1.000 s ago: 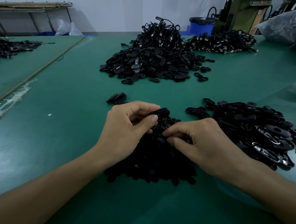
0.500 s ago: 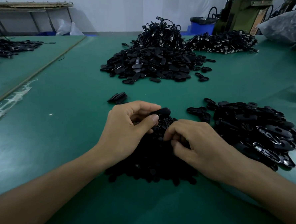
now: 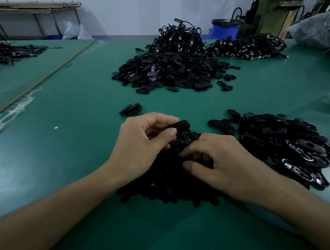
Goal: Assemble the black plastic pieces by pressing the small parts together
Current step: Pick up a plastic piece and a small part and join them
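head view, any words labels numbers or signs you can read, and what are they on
No text can be read.
Machine: a pale orange patch on it may be a label, too blurred to read.
Piece in the left hand, piles, table: no print shows.

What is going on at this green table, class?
A person is assembling black plastic pieces. The left hand grips an oval black piece above a pile of small parts. The right hand has its fingers curled into that pile; whether it pinches a part is unclear. A right heap and a far heap of black pieces lie nearby.
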Available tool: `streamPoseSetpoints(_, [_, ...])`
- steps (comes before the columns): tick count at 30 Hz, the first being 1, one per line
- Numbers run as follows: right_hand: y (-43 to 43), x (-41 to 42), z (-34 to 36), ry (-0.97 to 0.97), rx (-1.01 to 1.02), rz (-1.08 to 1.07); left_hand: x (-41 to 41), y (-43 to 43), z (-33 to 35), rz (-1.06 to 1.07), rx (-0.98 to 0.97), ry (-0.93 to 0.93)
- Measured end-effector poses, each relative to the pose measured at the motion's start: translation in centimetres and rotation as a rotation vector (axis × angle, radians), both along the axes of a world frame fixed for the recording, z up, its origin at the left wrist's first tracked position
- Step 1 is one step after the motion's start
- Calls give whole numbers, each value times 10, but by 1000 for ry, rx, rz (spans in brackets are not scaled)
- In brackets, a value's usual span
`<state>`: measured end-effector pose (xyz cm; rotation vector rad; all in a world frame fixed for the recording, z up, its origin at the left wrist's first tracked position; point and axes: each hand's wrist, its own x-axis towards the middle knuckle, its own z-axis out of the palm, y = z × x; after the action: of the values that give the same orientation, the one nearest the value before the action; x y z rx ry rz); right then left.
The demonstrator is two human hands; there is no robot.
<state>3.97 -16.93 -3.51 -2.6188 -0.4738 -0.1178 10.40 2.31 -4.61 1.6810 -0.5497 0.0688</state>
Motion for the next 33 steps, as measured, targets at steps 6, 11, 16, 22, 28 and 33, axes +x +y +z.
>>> streamPoseSetpoints(6, [0, 3, -3, -19, 36, 6, 1, 0, -1, -1, 9, -6])
streamPoseSetpoints(11, [2, 2, -5, -64, 60, 12, 1, 0, -1, 2, 3, -5])
streamPoseSetpoints(16, [5, 0, -2, -98, 150, -10, 1, 1, -2, 0, -4, -12])
streamPoseSetpoints(22, [4, -2, -2, -85, 203, -11, 2, 1, -2, -12, -6, -16])
streamPoseSetpoints(28, [2, 0, -5, -114, 243, -25, 2, 1, -3, -5, 0, -7])
streamPoseSetpoints(33, [4, 0, -3, -161, 249, -25, 2, 0, -2, -6, -4, -9])
